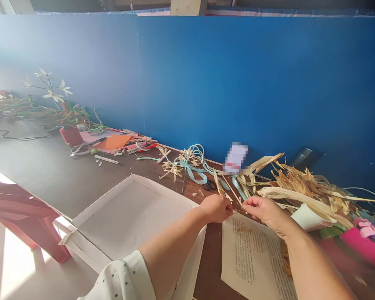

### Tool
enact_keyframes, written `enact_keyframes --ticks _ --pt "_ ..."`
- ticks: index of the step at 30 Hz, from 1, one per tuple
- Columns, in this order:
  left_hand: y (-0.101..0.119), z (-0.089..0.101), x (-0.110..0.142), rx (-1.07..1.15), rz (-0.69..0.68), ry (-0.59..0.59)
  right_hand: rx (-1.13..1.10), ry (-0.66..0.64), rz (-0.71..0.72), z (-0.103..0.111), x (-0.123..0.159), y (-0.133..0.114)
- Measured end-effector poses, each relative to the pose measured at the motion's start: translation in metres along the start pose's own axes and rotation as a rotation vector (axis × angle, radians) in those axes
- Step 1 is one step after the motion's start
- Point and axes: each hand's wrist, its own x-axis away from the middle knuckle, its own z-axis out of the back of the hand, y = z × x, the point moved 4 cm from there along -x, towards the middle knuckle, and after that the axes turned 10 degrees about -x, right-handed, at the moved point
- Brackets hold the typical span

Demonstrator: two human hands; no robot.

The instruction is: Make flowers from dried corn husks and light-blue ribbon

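My left hand [216, 208] is closed above the table between the white box lid and a printed sheet [248, 250]; anything in its fingers is hidden. Just to its right, my right hand [265, 211] is closed in a pinch, its fingertips by a thin pale strip; what they grip is too small to make out. Behind both hands lie dried corn husk pieces [222, 185], light blue ribbon [196, 177] and black-handled scissors [210, 185]. A larger heap of dry corn husks [296, 183] spreads to the right, with a white paper cup [312, 218] leaning in front of it.
A shallow white box lid [137, 216] covers the table's near left. Along the blue partition [253, 83] lie star-shaped husk flowers [171, 168], an orange card [115, 142] and pink scraps. A black cylinder [306, 158] leans at the back right; a red plastic stool [28, 216] stands left.
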Motion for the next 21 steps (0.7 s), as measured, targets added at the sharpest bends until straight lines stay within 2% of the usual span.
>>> enact_keyframes --ticks 3,8,12,15,21 --pt "0.003 -0.001 0.000 0.013 -0.049 -0.008 -0.125 0.042 -0.014 -0.002 -0.002 0.007" --pt "0.003 -0.002 -0.001 0.009 -0.051 -0.012 -0.156 0.120 -0.014 0.000 -0.003 0.012" --pt "0.002 -0.001 -0.001 0.022 -0.046 0.003 -0.211 0.217 0.000 -0.004 0.014 0.006" --pt "0.002 -0.003 -0.001 0.018 -0.048 0.007 -0.224 0.171 0.043 -0.024 0.042 0.001" --pt "0.000 -0.008 -0.001 0.049 -0.053 0.010 -0.176 -0.076 0.024 -0.092 0.116 0.006"
